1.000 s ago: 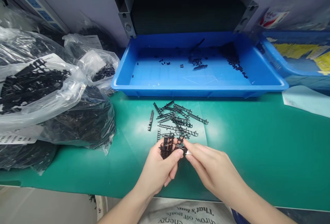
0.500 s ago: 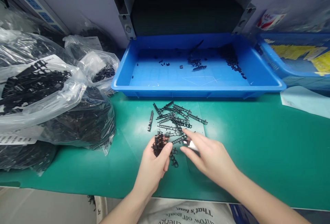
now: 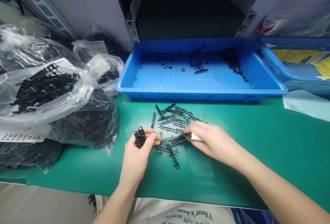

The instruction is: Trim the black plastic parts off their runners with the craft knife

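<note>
Left hand (image 3: 136, 155) pinches a small black plastic clump (image 3: 139, 137) — centre-left of frame. Right hand (image 3: 211, 141), closed on a white-handled tool (image 3: 194, 136), sits nearer the black ladder-like plastic strips (image 3: 175, 122), just above it.

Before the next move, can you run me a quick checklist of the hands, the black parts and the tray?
1. Left hand grips a clump of black parts: ok.
2. Right hand pinches a small white-handled tool at the pile: ok; its tip is hidden.
3. Loose black strips lie together on the green mat, none near the edge: ok.
4. Blue tray sits behind the pile, mostly bare with a few scattered pieces: ok.
5. Bags of black parts at left, apart from the hands: ok.
</note>
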Available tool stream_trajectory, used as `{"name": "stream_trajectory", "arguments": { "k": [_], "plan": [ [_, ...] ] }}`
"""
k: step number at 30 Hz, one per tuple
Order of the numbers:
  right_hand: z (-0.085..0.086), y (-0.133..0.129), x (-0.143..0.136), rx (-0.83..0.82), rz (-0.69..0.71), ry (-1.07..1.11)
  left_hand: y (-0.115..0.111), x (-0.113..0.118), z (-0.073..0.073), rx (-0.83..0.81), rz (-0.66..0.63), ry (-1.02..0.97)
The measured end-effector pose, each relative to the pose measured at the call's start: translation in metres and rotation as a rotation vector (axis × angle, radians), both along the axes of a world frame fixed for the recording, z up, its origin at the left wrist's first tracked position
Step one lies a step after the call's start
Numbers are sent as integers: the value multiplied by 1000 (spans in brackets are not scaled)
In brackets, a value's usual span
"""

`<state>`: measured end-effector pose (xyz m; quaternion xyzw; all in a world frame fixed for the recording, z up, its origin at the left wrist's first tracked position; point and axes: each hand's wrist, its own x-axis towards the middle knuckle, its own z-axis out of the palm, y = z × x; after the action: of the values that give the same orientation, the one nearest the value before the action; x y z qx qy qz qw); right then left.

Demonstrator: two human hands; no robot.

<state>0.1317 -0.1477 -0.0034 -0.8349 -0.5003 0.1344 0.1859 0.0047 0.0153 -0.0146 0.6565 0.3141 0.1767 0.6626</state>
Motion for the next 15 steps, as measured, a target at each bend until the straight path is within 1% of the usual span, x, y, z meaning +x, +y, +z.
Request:
{"name": "stream_trajectory", "arguments": {
  "k": [1,3,5,6,7,8,10,12,13,15],
  "plan": [
    [5,-3,-1,12,76,10,0,1,2,-50,-55,25],
    [12,-8,-6,35,183,33,-5,3,4,-217,-256,92],
    [13,-10,-11,83,211,83,-13,5,5,-399,-451,154],
    [11,-10,-14,129,201,121,-18,5,5,-467,-508,170],
    [8,-10,-16,190,168,156,-22,6,4,-512,-534,174],
    [4,-10,-19,257,109,182,-25,6,3,-530,-529,171],
    [-4,-11,-24,363,-50,211,-28,5,1,-513,-474,158],
    [-12,-13,-30,376,-166,222,-29,3,0,-479,-410,155],
    [-14,-14,-33,348,-180,230,-28,3,0,-465,-382,146],
    [-18,-15,-40,292,-149,239,-28,2,0,-446,-351,122]
  ]
}}
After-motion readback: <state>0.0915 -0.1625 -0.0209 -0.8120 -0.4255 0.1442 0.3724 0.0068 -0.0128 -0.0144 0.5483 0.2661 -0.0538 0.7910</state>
